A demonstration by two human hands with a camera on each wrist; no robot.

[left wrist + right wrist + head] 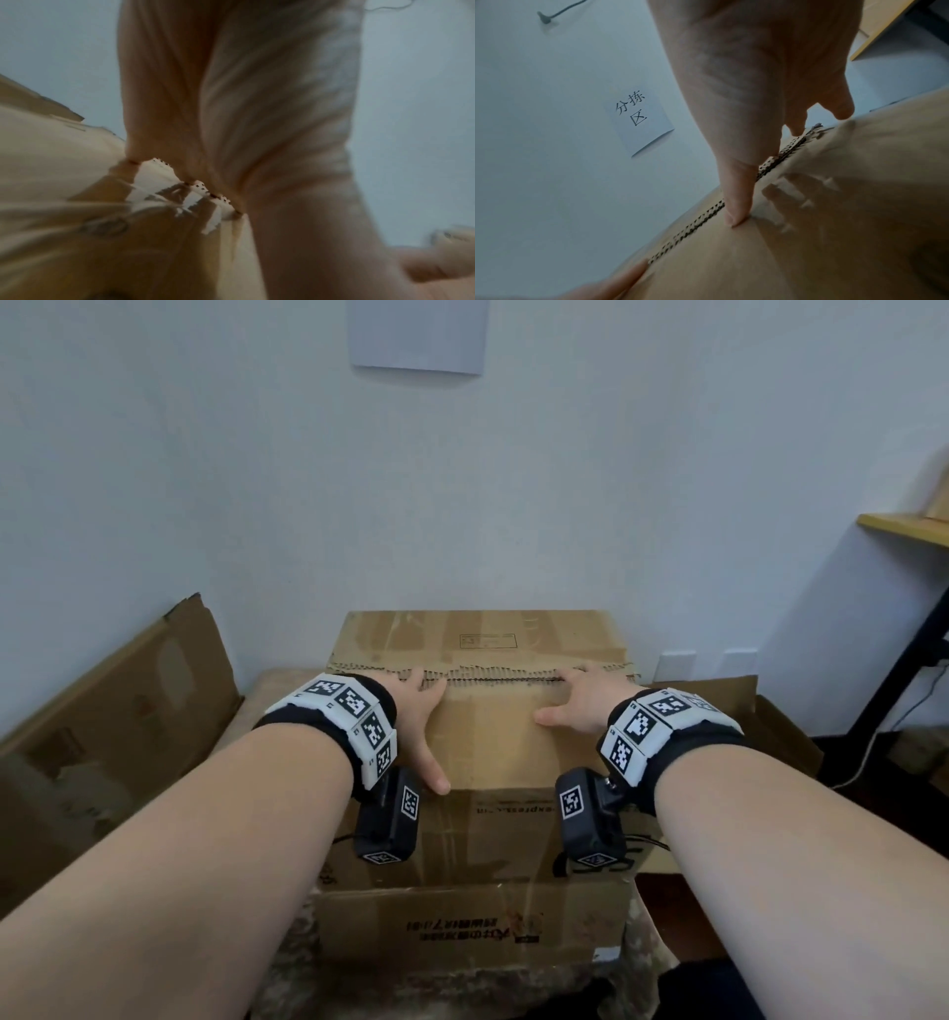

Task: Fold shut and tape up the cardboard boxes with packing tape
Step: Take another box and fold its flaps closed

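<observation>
Cardboard box (477, 762) lies under both hands, whose straight, released fingers (734, 205) press its near flap (493, 737) by the seam.

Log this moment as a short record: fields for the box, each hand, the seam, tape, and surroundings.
box: cardboard box, top flaps folded down
left hand: left hand flat on the near flap, fingers straight, fingertips at the seam
right hand: right hand flat on the near flap, fingers at the seam
seam: seam with ragged corrugated edges, the two flaps meeting
tape: no tape roll in view
surroundings: flattened cardboard leaning on the wall at left; paper sign on the wall
</observation>
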